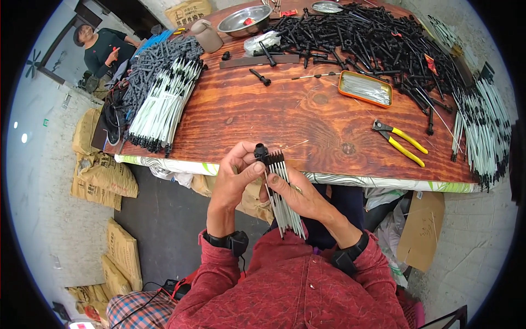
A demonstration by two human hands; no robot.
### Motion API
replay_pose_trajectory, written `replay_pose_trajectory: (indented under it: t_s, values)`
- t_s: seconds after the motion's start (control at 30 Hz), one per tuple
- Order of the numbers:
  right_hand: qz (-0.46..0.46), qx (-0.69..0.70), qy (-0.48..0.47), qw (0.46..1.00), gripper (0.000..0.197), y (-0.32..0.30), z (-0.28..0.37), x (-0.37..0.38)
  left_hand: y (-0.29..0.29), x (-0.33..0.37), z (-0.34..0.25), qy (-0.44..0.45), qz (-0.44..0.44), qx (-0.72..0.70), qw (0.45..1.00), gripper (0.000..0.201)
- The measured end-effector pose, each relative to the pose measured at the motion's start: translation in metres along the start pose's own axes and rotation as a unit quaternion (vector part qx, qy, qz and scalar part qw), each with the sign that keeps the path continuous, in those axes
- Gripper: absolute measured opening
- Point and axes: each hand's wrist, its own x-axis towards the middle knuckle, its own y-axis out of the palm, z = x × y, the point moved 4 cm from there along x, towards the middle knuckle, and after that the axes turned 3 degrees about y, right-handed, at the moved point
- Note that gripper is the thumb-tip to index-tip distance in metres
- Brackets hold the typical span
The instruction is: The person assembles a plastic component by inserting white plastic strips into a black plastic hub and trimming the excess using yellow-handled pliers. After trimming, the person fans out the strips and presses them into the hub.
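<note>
So we've got both hands busy just off the near edge of the counter (246, 115). Our left hand (231, 176) is closed in a pinch around a black piece (261, 151), thumb on the near side. Our right hand (307, 196) is wrapped around a slim bunch of white sticks (288, 213), thumb pressed across them. Their black tips fan out right beside that piece, and the other ends point down toward our red shirt (285, 274).

On the counter, near the right side, there's a pair of pliers (399, 143) with yellow handles. Farther back sits an orange-rimmed tin (343, 90) of thin silvery pins (366, 88). A big heap of black parts (350, 41) fills the far right, with a metal bowl (230, 27) to its left. Over on the left we've got a thick bundle (164, 109) of pale sticks, next to a gray pile (156, 68). Another person (107, 52) is at the far left, beyond the counter.
</note>
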Motion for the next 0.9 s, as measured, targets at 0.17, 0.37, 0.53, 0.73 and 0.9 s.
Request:
replay_pose_trajectory:
  t_s: [0.17, 0.37, 0.53, 0.73, 0.9]
  values:
    - [-0.022, -0.035, 0.003, 0.999, 0.05, -0.008, -0.012, -0.005, 0.001, -0.009, 0.015, -0.015, -0.055, 0.07, 0.996, 0.037]
    - [0.026, -0.047, 0.018, 0.998, 0.056, -0.02, -0.026, -0.003, -0.003, -0.007, 0.019, 0.011, -0.065, 0.132, 0.989, 0.04]
    - [0.025, -0.05, 0.043, 0.998, 0.06, -0.022, -0.029, -0.001, 0.005, -0.003, 0.01, 0.039, -0.072, 0.119, 0.989, 0.041]
    - [0.016, -0.106, 0.028, 0.994, 0.062, -0.026, -0.03, -0.003, -0.005, -0.002, 0.014, 0.019, -0.039, 0.13, 0.991, 0.042]
    - [0.033, -0.123, 0.059, 0.99, 0.061, -0.024, -0.027, -0.005, -0.007, -0.005, 0.012, 0.004, -0.03, 0.116, 0.993, 0.042]
